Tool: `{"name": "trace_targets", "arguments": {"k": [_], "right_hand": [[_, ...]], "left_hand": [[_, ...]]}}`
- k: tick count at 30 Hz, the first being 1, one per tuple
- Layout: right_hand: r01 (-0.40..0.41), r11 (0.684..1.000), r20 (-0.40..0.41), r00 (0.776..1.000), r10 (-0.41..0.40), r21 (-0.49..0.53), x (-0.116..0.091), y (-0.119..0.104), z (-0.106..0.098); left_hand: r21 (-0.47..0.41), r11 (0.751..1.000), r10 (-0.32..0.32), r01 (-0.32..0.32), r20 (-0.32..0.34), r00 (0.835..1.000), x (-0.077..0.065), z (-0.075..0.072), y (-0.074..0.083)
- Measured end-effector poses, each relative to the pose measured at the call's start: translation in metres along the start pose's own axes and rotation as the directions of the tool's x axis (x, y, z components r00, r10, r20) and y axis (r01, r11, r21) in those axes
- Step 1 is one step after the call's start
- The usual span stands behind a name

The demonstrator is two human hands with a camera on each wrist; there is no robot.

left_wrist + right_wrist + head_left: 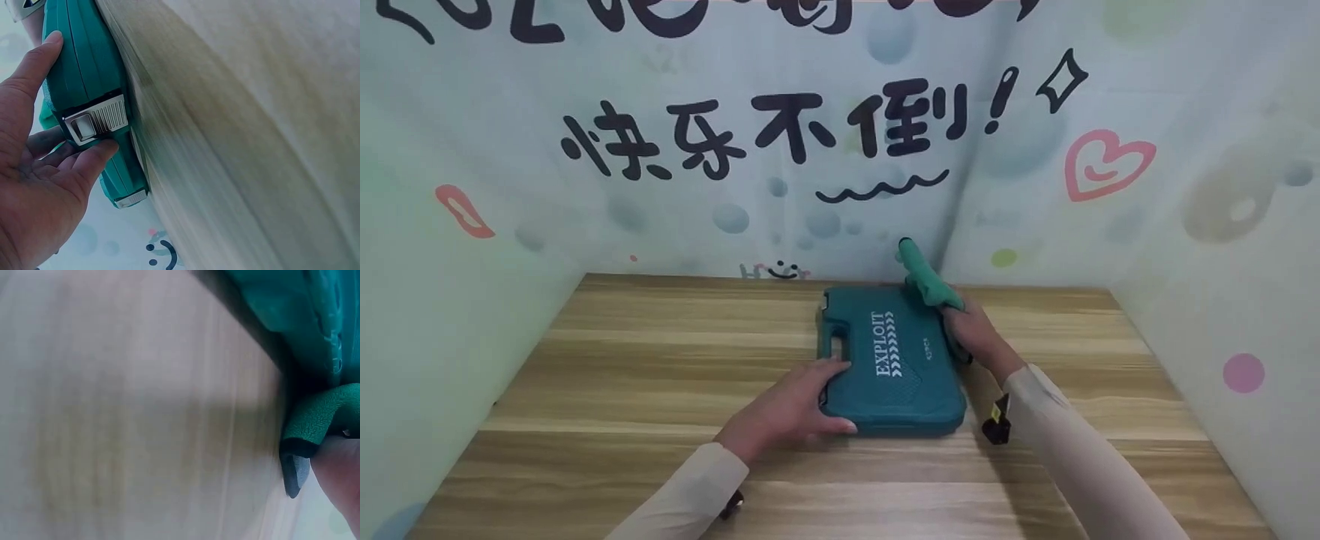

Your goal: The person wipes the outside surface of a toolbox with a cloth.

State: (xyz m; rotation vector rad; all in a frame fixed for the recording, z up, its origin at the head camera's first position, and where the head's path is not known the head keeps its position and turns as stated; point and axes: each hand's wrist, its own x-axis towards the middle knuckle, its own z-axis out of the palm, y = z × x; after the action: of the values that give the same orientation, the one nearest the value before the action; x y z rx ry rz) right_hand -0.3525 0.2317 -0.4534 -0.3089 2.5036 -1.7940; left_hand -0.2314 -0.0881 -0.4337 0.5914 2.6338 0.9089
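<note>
Pale sleeves (1087, 450) nearest, on near side of closed teal EXPLOIT tool case (907, 401), flat on wood-grain surface (660, 360). Left hand (791, 405) grips case's near-left corner. Right hand (979, 334) clutches green cloth (928, 283) at case's right edge. Wiping step seems in hand; next move likely calls for steady left hold while cloth travels along case's right side.

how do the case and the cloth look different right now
The case looks rigid and boxy; the cloth looks soft and folded. The case carries white lettering; the cloth's visible part shows none. The case lies on the table, while the right hand grips the cloth. Both are greenish.
</note>
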Motion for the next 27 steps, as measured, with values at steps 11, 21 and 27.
{"name": "trace_targets", "arguments": {"k": [11,21,27], "right_hand": [[-0.062,0.995,0.0,0.998,0.062,0.082,-0.016,0.01,0.0],[-0.05,0.992,0.018,0.999,0.048,0.118,-0.032,0.013,-0.001],[-0.027,0.99,0.017,1.0,0.025,0.135,-0.041,0.014,0.0]], "left_hand": [[0.019,0.999,0.034,-0.034,0.001,0.999,0.001,0.0,-0.001],[0.005,1.0,0.012,-0.012,0.006,1.0,-0.001,0.001,0.0],[-0.006,1.0,0.021,-0.021,-0.001,1.0,-0.002,-0.001,0.001]]}}
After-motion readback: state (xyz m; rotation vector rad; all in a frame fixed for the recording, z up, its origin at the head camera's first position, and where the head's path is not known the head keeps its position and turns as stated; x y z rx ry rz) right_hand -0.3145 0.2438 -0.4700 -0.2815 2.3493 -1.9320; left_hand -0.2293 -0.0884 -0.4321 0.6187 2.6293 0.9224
